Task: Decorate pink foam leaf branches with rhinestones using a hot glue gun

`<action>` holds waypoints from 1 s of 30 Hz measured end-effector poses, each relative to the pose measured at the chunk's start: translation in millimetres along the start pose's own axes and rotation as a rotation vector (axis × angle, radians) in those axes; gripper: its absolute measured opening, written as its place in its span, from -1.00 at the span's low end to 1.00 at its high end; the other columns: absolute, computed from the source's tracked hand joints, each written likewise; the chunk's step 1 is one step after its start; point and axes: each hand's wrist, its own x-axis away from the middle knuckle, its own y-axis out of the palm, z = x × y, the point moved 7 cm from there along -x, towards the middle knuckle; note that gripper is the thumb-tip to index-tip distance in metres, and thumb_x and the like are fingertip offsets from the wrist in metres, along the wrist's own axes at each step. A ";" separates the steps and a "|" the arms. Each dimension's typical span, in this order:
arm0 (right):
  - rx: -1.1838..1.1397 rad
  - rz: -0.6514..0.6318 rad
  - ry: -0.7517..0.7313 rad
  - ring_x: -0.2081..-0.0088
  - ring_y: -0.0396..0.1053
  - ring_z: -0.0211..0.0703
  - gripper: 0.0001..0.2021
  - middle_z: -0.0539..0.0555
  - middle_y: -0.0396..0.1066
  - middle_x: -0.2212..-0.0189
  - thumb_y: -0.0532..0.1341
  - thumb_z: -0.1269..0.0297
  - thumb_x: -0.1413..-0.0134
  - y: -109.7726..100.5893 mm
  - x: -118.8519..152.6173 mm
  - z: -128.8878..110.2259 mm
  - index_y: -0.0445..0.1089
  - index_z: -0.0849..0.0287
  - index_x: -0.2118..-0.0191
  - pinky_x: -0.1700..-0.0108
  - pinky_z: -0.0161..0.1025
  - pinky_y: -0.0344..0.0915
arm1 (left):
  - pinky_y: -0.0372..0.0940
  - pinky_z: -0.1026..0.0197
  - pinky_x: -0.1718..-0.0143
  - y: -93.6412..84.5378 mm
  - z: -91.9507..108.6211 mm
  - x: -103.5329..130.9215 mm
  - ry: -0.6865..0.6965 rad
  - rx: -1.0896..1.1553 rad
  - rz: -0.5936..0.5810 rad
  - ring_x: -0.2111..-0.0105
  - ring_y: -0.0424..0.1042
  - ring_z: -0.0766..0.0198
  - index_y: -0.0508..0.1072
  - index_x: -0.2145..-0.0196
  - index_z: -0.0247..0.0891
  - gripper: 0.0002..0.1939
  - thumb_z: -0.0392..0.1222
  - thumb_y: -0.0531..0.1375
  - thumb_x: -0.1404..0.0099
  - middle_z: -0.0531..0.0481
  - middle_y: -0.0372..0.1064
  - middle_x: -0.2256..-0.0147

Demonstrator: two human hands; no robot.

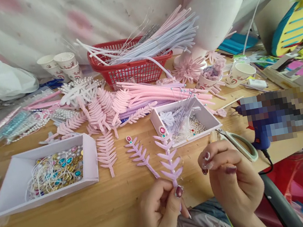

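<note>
My left hand (160, 215) pinches the stem of a purple fuzzy leaf sprig (171, 163) between thumb and fingers, holding it upright. Pale beads run along its middle, and a pink gem (162, 130) tops it. To the right, my right hand (235, 182) is raised with curled fingers and thumb drawn together. Whatever they may pinch is too small to make out. A second purple sprig (139, 154) with a pink gem and a blue one lies on the table just left of the held one. Beside that lies a plain pink leaf sprig (107, 152).
A box of gems and beads (89, 157) stands left; a smaller box (214, 122) holds pins and beads. Scissors (240, 144) and a blue glue gun (260, 133) lie right. Behind are pink pipe cleaners (147, 90), a red basket (132, 72) and paper cups (66, 62).
</note>
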 end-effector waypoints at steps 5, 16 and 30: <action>-0.300 0.011 0.211 0.45 0.20 -0.23 -0.68 0.00 0.16 0.44 0.06 0.21 -0.40 8.9 -8.5 8.1 0.25 0.14 0.44 0.44 -0.25 0.17 | 0.20 0.34 0.53 0.8 -0.3 -0.3 -0.008 0.006 0.001 0.67 0.22 0.42 0.43 0.49 -0.24 -0.51 0.28 0.23 -0.26 0.09 0.35 0.66; -0.730 -0.095 0.526 0.59 0.03 -0.39 -0.67 -0.08 0.12 0.52 0.20 0.17 -0.31 27.4 -7.1 31.1 0.30 0.17 0.49 0.53 -0.38 0.08 | 0.12 0.36 0.57 -2.1 0.1 2.4 -0.002 0.007 0.055 0.67 0.17 0.44 0.45 0.47 -0.25 -0.52 0.26 0.25 -0.25 0.09 0.37 0.66; -0.747 -0.051 0.612 0.32 0.41 -0.19 -0.77 0.07 0.45 0.30 0.40 0.09 -0.06 23.5 7.7 46.5 0.42 0.09 0.38 0.24 -0.24 0.43 | -0.06 0.45 0.68 -0.2 12.0 -2.2 -0.061 0.200 0.048 0.72 0.07 0.57 0.42 0.33 -0.26 -0.53 0.25 0.33 -0.19 0.13 0.35 0.55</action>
